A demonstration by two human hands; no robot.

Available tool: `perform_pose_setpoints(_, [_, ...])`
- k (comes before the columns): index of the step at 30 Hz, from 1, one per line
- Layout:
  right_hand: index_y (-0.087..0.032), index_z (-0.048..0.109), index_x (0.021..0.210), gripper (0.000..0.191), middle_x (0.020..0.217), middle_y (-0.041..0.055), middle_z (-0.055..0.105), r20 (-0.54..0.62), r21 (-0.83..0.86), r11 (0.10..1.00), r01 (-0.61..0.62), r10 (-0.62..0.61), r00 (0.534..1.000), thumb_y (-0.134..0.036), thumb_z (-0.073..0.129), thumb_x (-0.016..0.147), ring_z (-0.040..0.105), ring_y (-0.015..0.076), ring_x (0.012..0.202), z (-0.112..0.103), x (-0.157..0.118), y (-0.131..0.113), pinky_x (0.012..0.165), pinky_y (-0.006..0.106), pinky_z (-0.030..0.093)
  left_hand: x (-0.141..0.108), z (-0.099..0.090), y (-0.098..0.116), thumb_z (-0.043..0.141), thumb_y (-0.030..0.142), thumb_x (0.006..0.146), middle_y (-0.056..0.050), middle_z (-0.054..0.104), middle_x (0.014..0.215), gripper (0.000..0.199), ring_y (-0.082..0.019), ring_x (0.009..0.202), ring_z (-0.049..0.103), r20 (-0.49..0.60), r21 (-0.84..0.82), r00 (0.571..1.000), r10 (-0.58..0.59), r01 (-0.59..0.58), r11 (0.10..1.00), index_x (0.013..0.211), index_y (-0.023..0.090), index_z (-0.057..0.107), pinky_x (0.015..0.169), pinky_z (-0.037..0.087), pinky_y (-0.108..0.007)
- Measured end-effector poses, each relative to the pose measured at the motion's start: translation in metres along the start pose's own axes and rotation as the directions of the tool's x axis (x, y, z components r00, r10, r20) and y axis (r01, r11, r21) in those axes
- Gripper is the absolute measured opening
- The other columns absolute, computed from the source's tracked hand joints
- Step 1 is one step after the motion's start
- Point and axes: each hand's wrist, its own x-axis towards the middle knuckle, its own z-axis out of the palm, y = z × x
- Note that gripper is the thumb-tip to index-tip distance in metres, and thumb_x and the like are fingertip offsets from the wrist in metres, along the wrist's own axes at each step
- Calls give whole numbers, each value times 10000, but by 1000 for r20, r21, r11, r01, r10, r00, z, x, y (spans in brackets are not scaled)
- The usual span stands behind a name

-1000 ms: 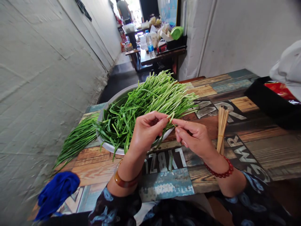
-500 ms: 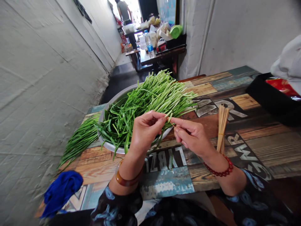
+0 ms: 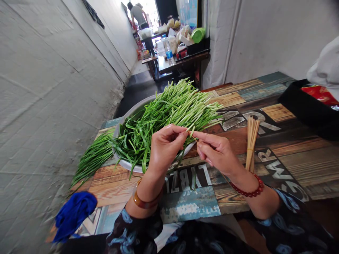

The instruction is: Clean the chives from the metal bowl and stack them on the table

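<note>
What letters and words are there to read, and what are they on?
"R": on the table, behind the bundle of sticks; the letter left of it is unclear.
"R", "M": tilted, on the table's right part; the last letter is unclear.
"Z", "B": turned around, near the table's front edge; others there are uncertain.
Bottle and red packet: unreadable.
</note>
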Motion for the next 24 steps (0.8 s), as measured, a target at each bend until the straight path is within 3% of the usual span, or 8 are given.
perform_pose_setpoints(12, [-146, 686, 1320, 491, 511, -86, 508, 10, 130, 979, -158, 158, 987, -248, 562, 856, 295, 32, 340, 0, -1, 3, 312, 151, 226, -3, 2, 0, 741, 237, 787, 14, 603, 667, 80, -70, 525, 519, -14, 76, 997, 70, -69, 995, 785, 160, 763, 489, 415, -200])
perform_pose_setpoints(18, [-160, 708, 1287, 444, 523, -78, 524, 18, 75, 993, -95, 94, 995, -227, 550, 877, 319, 31, 345, -2, -1, 0, 319, 150, 247, -1, 2, 1, 733, 261, 788, 19, 612, 676, 106, -64, 499, 496, -13, 0, 1000, -2, 2, 1000, 784, 155, 741, 463, 404, -195])
perform_pose_setpoints(24, [-170, 743, 1187, 338, 610, -43, 625, -39, -32, 999, 11, -12, 999, -251, 606, 890, 449, 42, 377, -7, -3, 2, 356, 161, 362, 1, -1, -2, 741, 263, 794, -12, 662, 763, 126, -102, 697, 601, 46, -31, 998, 39, -37, 999, 757, 154, 690, 658, 483, -208])
